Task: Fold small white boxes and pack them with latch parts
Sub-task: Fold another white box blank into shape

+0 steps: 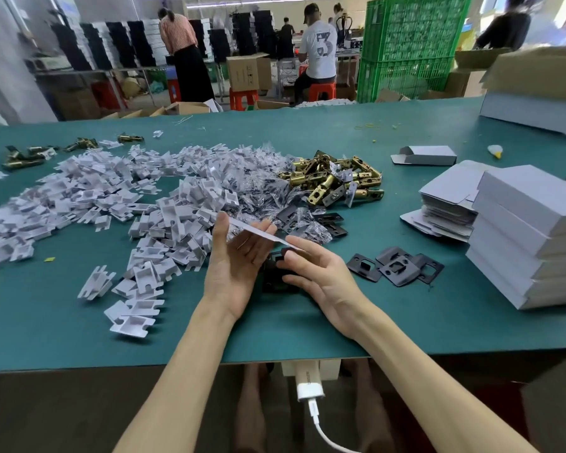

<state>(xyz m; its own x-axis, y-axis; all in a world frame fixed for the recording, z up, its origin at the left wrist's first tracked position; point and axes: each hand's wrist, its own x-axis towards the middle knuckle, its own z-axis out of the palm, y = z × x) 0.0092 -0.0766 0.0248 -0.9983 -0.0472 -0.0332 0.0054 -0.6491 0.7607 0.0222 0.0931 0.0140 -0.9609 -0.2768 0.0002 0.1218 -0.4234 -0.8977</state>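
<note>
A flat, unfolded white box (258,232) is held edge-on between my two hands above the green table (406,305). My left hand (239,259) grips its left end between thumb and fingers, palm up. My right hand (321,273) holds the right end with its fingertips. Under my hands lie black strike plates (276,279). More black plates (396,268) lie to the right. A heap of brass latches (334,179) sits beyond, beside bagged parts (265,178).
A big spread of white plastic inserts (111,197) covers the table's left half. Flat box blanks (448,204) and stacked white boxes (533,243) stand at the right, one folded box (428,155) behind them. People work in the background. A cable (317,423) hangs below the table edge.
</note>
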